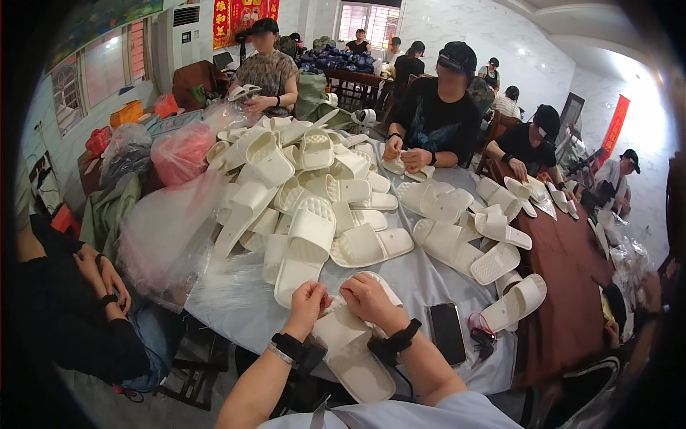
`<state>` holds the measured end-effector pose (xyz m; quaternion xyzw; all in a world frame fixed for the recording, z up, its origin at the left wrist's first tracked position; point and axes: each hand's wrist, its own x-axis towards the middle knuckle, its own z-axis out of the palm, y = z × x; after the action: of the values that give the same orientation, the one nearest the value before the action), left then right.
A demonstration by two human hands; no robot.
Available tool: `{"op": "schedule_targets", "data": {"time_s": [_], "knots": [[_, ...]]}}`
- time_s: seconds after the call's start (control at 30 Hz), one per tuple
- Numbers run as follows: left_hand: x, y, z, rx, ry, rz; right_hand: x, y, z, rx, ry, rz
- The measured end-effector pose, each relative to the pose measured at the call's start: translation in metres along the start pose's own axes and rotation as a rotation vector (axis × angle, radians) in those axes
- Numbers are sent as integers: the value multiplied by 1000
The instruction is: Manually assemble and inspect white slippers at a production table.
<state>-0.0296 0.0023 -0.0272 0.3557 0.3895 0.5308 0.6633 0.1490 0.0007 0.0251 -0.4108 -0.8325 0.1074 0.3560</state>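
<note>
At the near edge of the table, a pair of white slide slippers (363, 372) lies beneath my two hands, soles toward me. My left hand (307, 307) is closed in a pinch over the slippers' straps. Close beside it, my right hand (369, 300) has its fingers bent and pressed together over the other strap. Whatever sits between the fingertips is too small to make out. Just beyond my hands, a white slipper (309, 232) leans at the front of a large heap of similar white slippers (268, 161).
Right of my hands lie a black phone (447, 333) and a red cord (480, 324) with a small dark object. More slippers (514, 300) spread along the right side. Clear plastic bags (168, 232) crowd the left. Co-workers sit around, one person (443, 107) across the table handling slippers.
</note>
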Motion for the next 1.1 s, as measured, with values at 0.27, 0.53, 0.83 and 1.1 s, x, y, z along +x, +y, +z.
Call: {"op": "schedule_targets", "data": {"time_s": [0.27,0.53,0.83,1.1], "knots": [[-29,38,24,1070,-353,260,-43,-18,-43,-185,22,-22],[-25,66,34,1442,-444,113,-87,-27,-67,-309,-40,172],[-16,39,28,988,-556,-10,-86,-21,-59,-268,-69,219],[-7,44,40,867,-593,-258,-94,-37,-71,-243,-33,121]]}}
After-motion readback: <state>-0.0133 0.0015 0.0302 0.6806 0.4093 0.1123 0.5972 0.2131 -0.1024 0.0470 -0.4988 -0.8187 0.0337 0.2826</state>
